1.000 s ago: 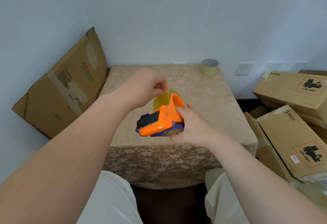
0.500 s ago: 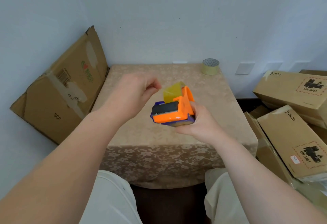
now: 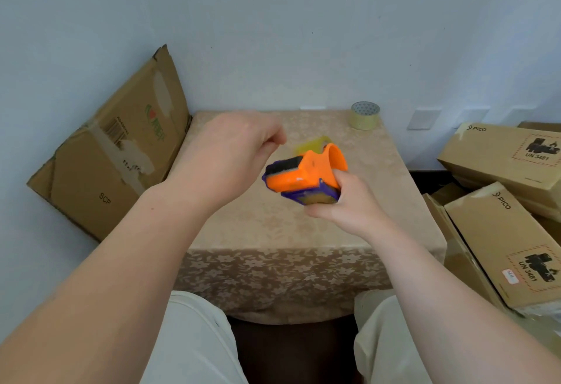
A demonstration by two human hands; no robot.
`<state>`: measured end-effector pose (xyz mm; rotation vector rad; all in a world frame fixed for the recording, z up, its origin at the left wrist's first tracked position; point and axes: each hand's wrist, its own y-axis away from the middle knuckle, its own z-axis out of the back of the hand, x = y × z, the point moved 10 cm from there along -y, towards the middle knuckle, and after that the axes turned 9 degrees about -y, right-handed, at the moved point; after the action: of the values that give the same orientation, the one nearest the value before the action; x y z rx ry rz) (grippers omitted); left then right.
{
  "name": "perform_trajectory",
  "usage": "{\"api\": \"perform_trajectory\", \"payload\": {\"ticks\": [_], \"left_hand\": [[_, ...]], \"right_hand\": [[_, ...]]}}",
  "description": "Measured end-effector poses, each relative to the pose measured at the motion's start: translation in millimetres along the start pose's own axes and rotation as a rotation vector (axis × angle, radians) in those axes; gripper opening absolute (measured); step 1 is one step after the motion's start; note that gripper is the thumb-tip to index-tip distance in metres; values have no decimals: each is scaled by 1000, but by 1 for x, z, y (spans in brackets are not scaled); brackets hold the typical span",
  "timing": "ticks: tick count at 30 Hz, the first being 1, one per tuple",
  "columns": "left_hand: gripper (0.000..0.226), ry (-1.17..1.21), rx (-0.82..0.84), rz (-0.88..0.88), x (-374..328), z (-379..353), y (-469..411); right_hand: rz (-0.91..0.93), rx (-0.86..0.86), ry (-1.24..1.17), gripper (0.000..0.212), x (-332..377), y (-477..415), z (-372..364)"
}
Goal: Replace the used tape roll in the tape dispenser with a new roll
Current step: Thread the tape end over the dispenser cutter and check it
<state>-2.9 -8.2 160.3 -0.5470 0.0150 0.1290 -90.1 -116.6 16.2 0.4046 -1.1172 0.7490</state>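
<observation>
My right hand grips an orange and purple tape dispenser in the air above the table. A yellowish tape roll shows behind the dispenser's orange guard, blurred. My left hand hovers just left of the dispenser with its fingers curled in; whether they pinch the tape's end is hidden. A second tape roll stands at the table's far right corner, near the wall.
A flattened cardboard box leans against the wall left of the table. Several brown PICO boxes are stacked to the right. My knees in light trousers sit at the table's near edge.
My right hand has carried the dispenser up and to the right and tilted it. My left hand let go of the roll's top and drew back slightly to the left.
</observation>
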Motion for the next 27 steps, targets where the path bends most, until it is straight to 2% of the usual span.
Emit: {"api": "perform_trajectory", "payload": {"ticks": [10, 19, 27], "left_hand": [[16, -10, -24, 48, -4, 7, 17], [12, -80, -5, -44, -35, 12, 25], [15, -80, -142, -85, -16, 19, 28]], "right_hand": [[55, -97, -21, 46, 4, 2, 12], [11, -144, -31, 48, -3, 1, 15], [-6, -152, -115, 53, -12, 2, 22]]}}
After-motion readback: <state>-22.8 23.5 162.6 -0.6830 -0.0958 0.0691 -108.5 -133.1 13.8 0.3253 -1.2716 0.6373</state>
